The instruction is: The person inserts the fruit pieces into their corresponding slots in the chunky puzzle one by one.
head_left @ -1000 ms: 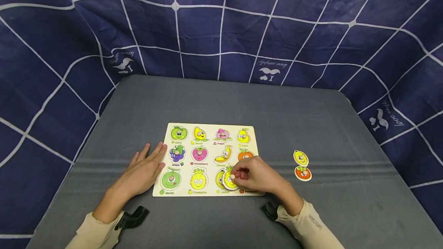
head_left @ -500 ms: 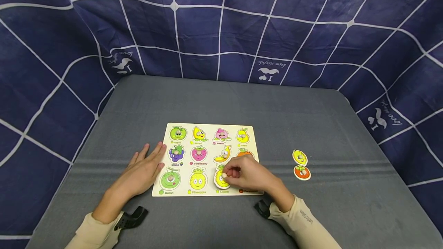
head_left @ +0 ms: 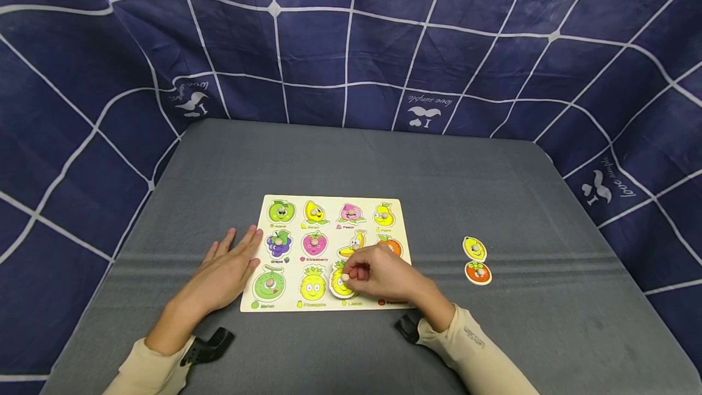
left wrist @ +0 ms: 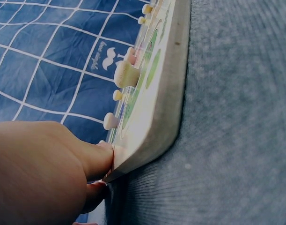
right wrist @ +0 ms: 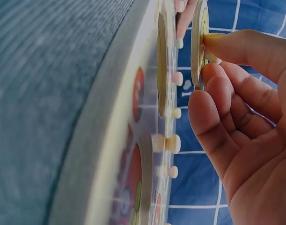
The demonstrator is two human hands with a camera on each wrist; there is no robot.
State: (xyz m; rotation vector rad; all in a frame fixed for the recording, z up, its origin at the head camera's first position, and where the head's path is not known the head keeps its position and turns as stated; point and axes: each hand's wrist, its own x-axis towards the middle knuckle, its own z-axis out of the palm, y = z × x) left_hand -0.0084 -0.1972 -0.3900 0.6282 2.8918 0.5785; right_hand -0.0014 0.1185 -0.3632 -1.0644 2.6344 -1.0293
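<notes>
In the head view my right hand (head_left: 386, 272) pinches a pineapple puzzle piece (head_left: 337, 285) by its small knob. The piece hovers over the wooden fruit puzzle board (head_left: 293, 270), between the pineapple and lemon spots; the right wrist view shows a gap between the piece (right wrist: 197, 47) and the board. A printed pineapple (head_left: 313, 286) without a knob shows just left of it. The lemon spot is mostly hidden by the piece and my hand. My left hand (head_left: 227, 272) rests at the board's left edge, fingers extended, its thumb touching the rim in the left wrist view.
A lemon piece (head_left: 474, 249) and a red-orange persimmon-like piece (head_left: 478, 274) lie on the grey table cloth (head_left: 526, 322), right of the board. Knobbed fruit pieces, among them a melon (head_left: 269, 291) and a strawberry (head_left: 314, 249), sit in the board. A blue checked curtain (head_left: 318, 47) surrounds the table.
My right hand has moved left with the pineapple piece, from over the lemon spot's right side toward the printed pineapple. My left hand has stayed put.
</notes>
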